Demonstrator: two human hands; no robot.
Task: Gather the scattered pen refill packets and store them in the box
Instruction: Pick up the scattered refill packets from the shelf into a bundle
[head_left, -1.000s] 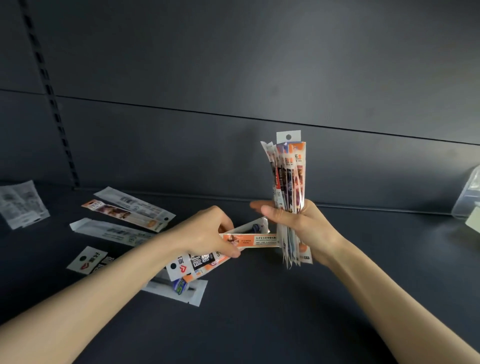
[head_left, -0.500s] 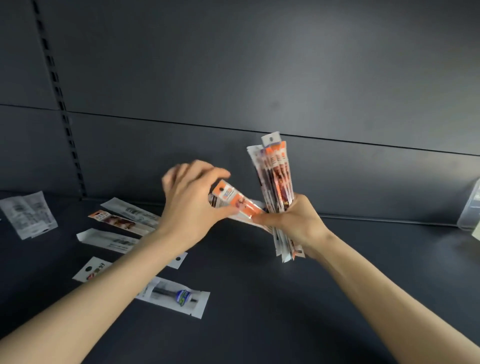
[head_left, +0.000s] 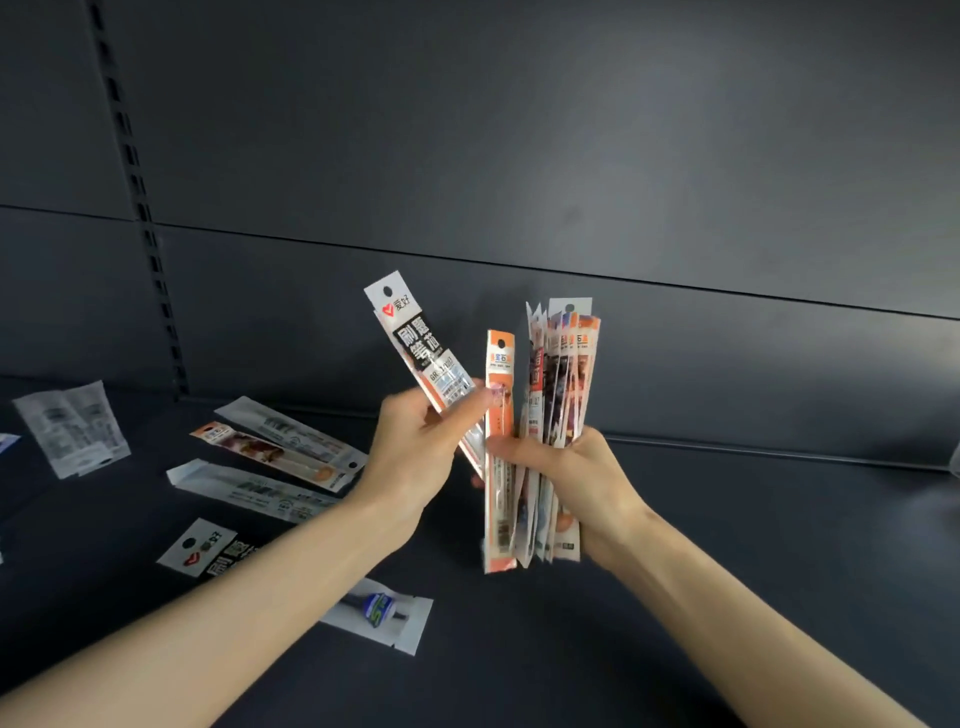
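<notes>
Pen refill packets (head_left: 563, 384) in narrow plastic sleeves, printed orange, white and dark, stand upright as one thick bundle above the dark grey shelf (head_left: 727, 545). The right hand (head_left: 587, 483) grips the bundle's lower half, with the fingers wrapped behind it and the thumb in front.

A slim orange packet (head_left: 500, 374) stands upright against the left edge of the bundle. It sits a little lower than the rest, and the right thumb lies across it.

Just left of the bundle, the left hand (head_left: 415, 457) pinches a black-and-white packet with a red heart logo (head_left: 415, 343) between thumb and curled fingers. This packet is tilted: its hanging-hole end leans up and away from the bundle, and its lower end points in toward the orange packet. The left thumb tip is just beside the orange packet.

More packets lie flat on the shelf, all to the left of the bundle:
- A long white packet (head_left: 291, 431) and an orange-and-brown packet (head_left: 265, 452) lie side by side, touching.
- Nearer the camera than those two lies another long white packet (head_left: 249, 488).
- A second heart-logo packet (head_left: 200, 551) is partly hidden under the left forearm.
- A clear packet with a blue-green label (head_left: 384, 613) lies below and left of the bundle.
- A wide white printed packet (head_left: 72, 428) lies farthest to the left.

Behind the bundle rises a dark grey back panel (head_left: 571, 156). A slotted upright strip (head_left: 140, 208) runs down it, well to the left.
</notes>
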